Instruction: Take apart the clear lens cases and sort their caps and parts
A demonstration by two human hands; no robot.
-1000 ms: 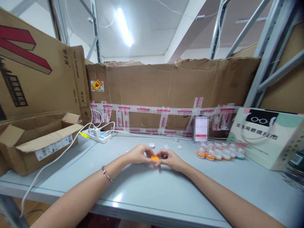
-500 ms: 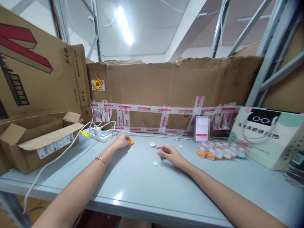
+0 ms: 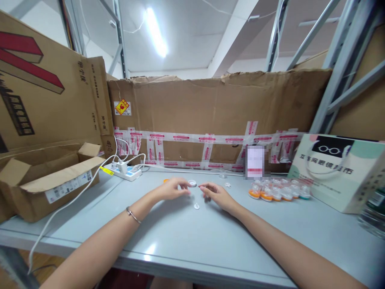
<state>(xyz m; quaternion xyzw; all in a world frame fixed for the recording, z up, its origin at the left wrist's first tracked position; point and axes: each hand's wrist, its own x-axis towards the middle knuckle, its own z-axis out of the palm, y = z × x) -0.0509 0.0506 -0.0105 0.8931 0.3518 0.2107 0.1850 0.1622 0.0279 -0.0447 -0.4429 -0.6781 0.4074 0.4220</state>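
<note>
- Left hand (image 3: 174, 188) came back from orange cap (image 3: 165, 181) to white cap (image 3: 192, 183), fingers loose, gripping nothing.
- Right hand (image 3: 215, 194) rested open nearby.
- A careless sweep might flick the plug (image 3: 196, 206) away.

Smooth satin table (image 3: 186, 241), rough cardboard wall (image 3: 216, 104)

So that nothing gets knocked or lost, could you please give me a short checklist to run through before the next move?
1. White cap at left hand fingertips: ok; grip cannot tell.
2. Right hand empty: cannot tell, fingers curled.
3. Small white piece free on table between hands: ok.
4. Orange piece behind left hand: ok, partly hidden.
5. Row of cases clear of both hands: ok.
</note>
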